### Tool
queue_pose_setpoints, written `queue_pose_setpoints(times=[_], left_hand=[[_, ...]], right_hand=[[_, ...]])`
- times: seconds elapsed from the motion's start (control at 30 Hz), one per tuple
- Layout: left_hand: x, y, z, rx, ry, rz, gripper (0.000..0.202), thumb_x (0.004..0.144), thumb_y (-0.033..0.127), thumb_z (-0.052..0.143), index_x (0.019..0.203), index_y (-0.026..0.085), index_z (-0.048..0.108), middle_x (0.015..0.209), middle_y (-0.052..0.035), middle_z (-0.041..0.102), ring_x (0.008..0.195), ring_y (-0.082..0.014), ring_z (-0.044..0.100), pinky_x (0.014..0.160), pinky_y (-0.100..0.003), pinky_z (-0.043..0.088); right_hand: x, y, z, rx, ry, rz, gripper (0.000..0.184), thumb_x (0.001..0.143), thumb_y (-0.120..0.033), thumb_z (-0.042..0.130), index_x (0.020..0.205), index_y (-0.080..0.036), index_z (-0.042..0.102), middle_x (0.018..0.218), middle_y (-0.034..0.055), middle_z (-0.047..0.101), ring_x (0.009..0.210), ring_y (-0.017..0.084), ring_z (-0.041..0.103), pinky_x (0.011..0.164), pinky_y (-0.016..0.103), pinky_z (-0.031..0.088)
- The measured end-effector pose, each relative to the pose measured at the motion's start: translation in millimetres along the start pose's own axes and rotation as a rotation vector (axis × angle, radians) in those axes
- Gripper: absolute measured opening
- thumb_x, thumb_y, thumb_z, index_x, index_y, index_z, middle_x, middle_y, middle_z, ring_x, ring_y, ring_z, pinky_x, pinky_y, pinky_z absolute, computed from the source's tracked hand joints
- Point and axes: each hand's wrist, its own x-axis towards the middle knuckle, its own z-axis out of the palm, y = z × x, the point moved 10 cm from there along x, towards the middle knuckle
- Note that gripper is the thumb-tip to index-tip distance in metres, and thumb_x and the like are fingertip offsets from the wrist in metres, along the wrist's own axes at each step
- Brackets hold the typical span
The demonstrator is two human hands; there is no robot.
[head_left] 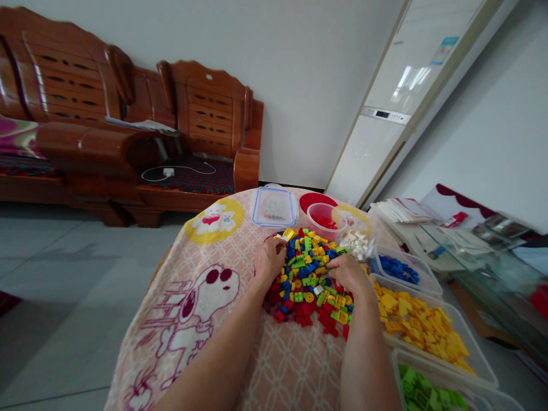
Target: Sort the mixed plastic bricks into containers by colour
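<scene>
Fingers of the left hand (271,261) curl at the left far edge of the mixed brick pile (307,266), with a yellow brick (290,234) just beside their tips. Fingers of the right hand (349,274) bend into its right side. Whether either hand grips a piece, I cannot tell. Between both hands spreads the pile; its white brick (318,290) is nearer to the right fingers, to their left and closer to the person.

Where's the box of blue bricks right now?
In the head view, the box of blue bricks sits right of the mixed pile, between the white bricks and the box of yellow bricks.
</scene>
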Motion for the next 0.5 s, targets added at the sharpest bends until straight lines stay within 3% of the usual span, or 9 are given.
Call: queue_pose_setpoints(times=[0.23, 0.5], left_hand=[[1, -4, 2.5, -0.01, 0.005, -0.006, 0.022, 0.077, 0.018, 0.057, 0.093, 0.021, 0.072, 0.1, -0.0053, 0.069, 0.094, -0.02, 0.061, 0.087, -0.034, 0.047], [-1, 0, -2.7, 0.008, 0.01, -0.019, 0.024, 0.077, 0.018, 0.056, 0.095, 0.021, 0.072, 0.098, -0.0056, 0.069, 0.089, -0.0199, 0.062, 0.083, -0.033, 0.048]], right_hand=[[6, -15, -3, -0.221, 0.08, 0.003, 0.016, 0.073, -0.02, 0.067, 0.084, -0.024, 0.077, 0.089, 0.0055, 0.074, 0.091, 0.019, 0.066, 0.069, 0.022, 0.041], [5, -23, -1, -0.265, 0.075, -0.03, 0.008, 0.074, -0.021, 0.067, 0.074, -0.02, 0.075, 0.084, 0.0068, 0.073, 0.085, 0.017, 0.065, 0.066, 0.022, 0.038]])
